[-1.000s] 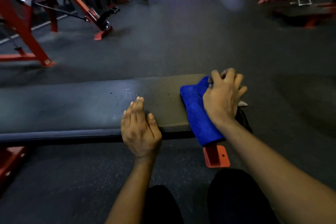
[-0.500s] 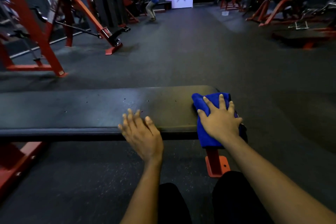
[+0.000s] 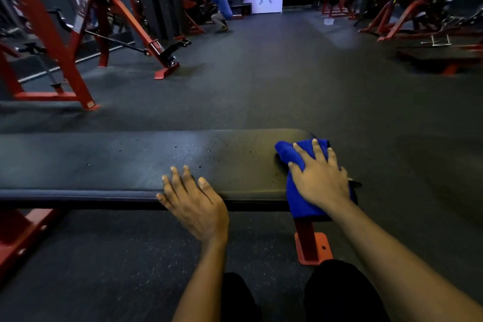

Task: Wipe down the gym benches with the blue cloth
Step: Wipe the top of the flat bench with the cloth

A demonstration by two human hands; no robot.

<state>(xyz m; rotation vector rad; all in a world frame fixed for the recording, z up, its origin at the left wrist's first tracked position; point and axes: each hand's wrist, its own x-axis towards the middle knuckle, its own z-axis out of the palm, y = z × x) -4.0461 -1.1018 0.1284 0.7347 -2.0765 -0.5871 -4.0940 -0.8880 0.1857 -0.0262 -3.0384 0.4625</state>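
Now our right hand [image 3: 320, 183], fingers spread, presses the blue cloth [image 3: 295, 201] onto the right end of the surface [image 3: 130, 162], lower right of frame; our left hand [image 3: 194, 204] rests flat, fingers straight, on its near edge.

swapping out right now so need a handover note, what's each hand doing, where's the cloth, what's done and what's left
Right hand: open, fingers spread, pressing the blue cloth onto the right end of the bench pad.
Left hand: open, resting on the pad's near edge, holding nothing.
Cloth: bunched, draping over the near edge there.
Done: wiping under way at that end; how much is clean cannot be told.
Left: likely the long stretch of pad to the left.
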